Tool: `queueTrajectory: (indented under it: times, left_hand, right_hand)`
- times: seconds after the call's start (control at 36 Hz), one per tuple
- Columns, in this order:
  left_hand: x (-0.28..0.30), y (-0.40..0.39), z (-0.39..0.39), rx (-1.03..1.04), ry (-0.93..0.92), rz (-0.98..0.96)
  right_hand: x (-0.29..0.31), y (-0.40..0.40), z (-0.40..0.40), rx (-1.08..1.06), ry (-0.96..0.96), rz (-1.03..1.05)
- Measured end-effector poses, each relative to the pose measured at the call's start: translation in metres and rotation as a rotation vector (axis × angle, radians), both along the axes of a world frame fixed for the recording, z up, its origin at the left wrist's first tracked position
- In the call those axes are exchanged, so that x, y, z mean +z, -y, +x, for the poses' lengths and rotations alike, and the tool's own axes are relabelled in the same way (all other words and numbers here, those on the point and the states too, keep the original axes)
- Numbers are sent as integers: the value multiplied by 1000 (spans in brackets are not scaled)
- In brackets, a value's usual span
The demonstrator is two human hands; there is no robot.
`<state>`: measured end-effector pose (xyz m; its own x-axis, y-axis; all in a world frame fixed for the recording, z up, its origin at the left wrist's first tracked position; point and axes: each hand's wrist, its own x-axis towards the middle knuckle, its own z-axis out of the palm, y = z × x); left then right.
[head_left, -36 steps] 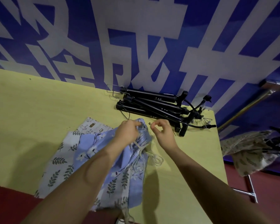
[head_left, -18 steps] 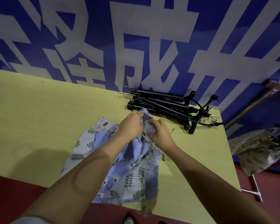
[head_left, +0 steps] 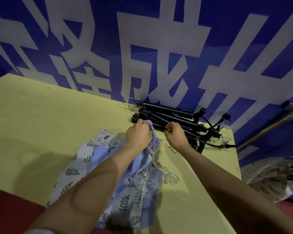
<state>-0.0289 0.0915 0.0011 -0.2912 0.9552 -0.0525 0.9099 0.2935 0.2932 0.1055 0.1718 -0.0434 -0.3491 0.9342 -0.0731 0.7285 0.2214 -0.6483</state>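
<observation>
A blue floral drawstring bag [head_left: 139,188] lies on the yellow table [head_left: 41,132], on top of a paler leaf-print cloth [head_left: 71,173]. My left hand [head_left: 139,135] grips the bag's gathered top hem and lifts it off the table. The bag's pale cord [head_left: 166,173] hangs from under that hand and lies in loops on the table. My right hand [head_left: 175,136] is a little to the right of the hem, with its fingers curled and its thumb against the forefinger. Whatever it pinches is too small to see. A thin metal pin [head_left: 172,149] lies below my right wrist.
A pile of folded black stands with cables [head_left: 179,119] lies at the table's far right, just behind my hands, against a blue banner with white characters [head_left: 159,56]. More patterned cloth [head_left: 269,179] lies past the table's right edge.
My right hand has left the bag's hem and moved right. My left hand has bunched the hem tighter and shifted toward the black stands. The cord now lies looped on the table.
</observation>
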Motion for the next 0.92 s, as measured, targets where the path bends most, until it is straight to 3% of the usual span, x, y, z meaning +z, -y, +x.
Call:
queueTrajectory:
  times: [0.19,0.5,0.67,0.92]
  left_hand:
    - [-7,-25,-5,57,58,-4]
    - [-24,-64,-9,42,77,-19]
    - [-34,-71,-13,41,137,-40]
    - [-20,-64,-14,42,121,-17]
  right_hand:
    - [-20,-42,10,72,417,61]
    - [-50,-82,0,183,659,88]
    - [-49,-89,3,249,687,207]
    - [-7,-79,13,171,506,261]
